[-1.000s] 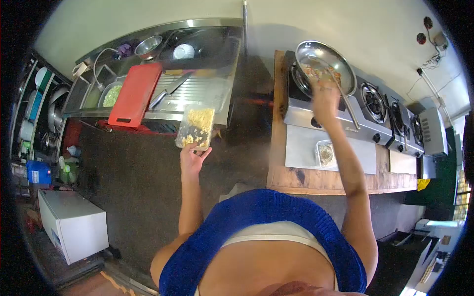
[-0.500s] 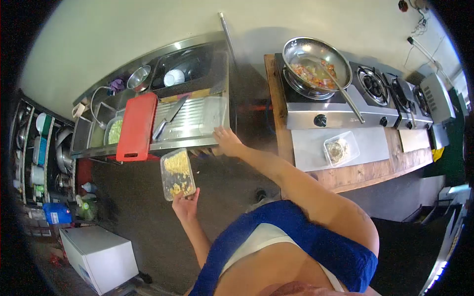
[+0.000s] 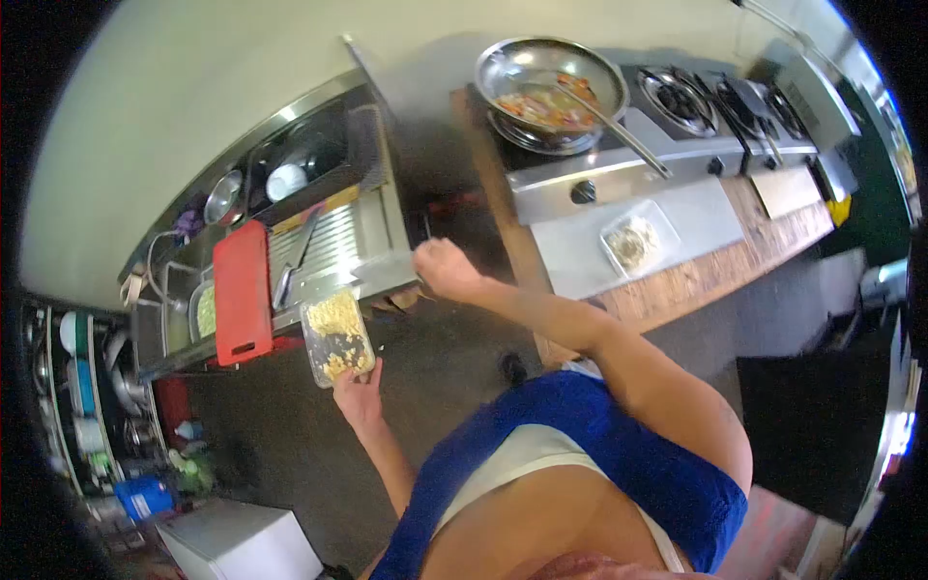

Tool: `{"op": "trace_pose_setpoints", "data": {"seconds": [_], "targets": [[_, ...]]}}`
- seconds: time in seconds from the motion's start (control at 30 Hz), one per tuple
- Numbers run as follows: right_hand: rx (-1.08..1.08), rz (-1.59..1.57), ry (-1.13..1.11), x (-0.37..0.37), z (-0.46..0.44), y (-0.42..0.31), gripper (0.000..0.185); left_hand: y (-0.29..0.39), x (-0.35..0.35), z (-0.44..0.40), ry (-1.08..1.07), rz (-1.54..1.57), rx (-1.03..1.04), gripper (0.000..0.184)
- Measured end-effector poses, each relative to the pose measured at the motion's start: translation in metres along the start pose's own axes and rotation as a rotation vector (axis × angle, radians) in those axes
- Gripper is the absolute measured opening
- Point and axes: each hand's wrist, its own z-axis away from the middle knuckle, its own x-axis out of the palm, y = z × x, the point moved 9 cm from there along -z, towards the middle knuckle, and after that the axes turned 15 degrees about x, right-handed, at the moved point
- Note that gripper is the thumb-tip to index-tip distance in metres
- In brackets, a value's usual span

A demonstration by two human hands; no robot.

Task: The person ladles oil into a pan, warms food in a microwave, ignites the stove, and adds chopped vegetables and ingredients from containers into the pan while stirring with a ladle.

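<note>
My left hand is closed on the lower end of a clear plastic container. Pale yellow chopped bits fill its far end, with looser pieces nearer my fingers. My right hand is closed at the right front corner of the steel drainboard. From its fingers a flat, see-through lid sticks out to the left, smeared by motion. A knife rests on the drainboard, beside a red cutting board.
On the stove at right stands a steel wok with chopped vegetables and a long-handled utensil. A plastic tub with whitish powder sits on the wooden counter. In the sink is a bowl of green pieces. A white chest stands lower left.
My right hand has closed on the clear lid, which lay on the drainboard before, and has lifted it off. The container stays in my left hand. The whole view has turned a little.
</note>
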Motion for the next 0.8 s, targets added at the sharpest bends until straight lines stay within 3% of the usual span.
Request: {"op": "trace_pose_setpoints", "data": {"seconds": [0.07,0.1,0.13,0.17,0.2,0.3,0.37,0.4,0.47,0.6,0.7,0.8], "targets": [[0.279,-0.279,0.182,-0.086,0.005,0.022,0.010,-0.010,0.018,0.000,-0.050,-0.071,0.015,0.056],[0.528,-0.471,0.200,-0.117,0.012,0.043,0.007,-0.020,0.027,0.000,-0.060,-0.080,-0.009,0.056],[0.581,-0.679,0.299,-0.156,0.022,0.051,0.005,-0.031,0.039,0.000,-0.126,-0.109,-0.038,0.057],[0.695,-0.993,0.388,-0.159,0.037,0.081,0.007,-0.042,0.053,0.000,-0.192,-0.134,-0.061,0.058],[0.838,-1.008,0.353,-0.181,0.052,0.090,0.016,-0.055,0.071,0.005,-0.212,-0.099,-0.146,0.067],[0.794,-1.079,0.276,-0.201,0.090,0.128,0.021,-0.097,0.141,0.041,-0.524,-0.063,-0.337,0.066],[0.949,-1.234,0.401,-0.213,0.127,0.150,0.023,-0.130,0.182,0.079,-0.657,0.008,-0.516,0.065],[0.943,-1.231,0.400,-0.219,0.140,0.159,0.023,-0.139,0.205,0.103,-0.713,0.027,-0.568,0.066],[1.154,-1.121,0.641,-0.237,0.193,0.196,0.020,-0.168,0.235,0.143,-0.792,-0.002,-0.636,0.067],[1.030,-1.079,0.822,-0.293,0.260,0.215,0.017,-0.203,0.289,0.230,-0.896,-0.135,-0.691,0.071],[1.091,-0.998,0.876,-0.342,0.318,0.228,0.018,-0.250,0.309,0.285,-1.001,-0.175,-0.735,0.073],[1.012,-1.062,0.968,-0.398,0.371,0.239,0.020,-0.277,0.335,0.360,-1.080,-0.127,-0.827,0.077]]}}
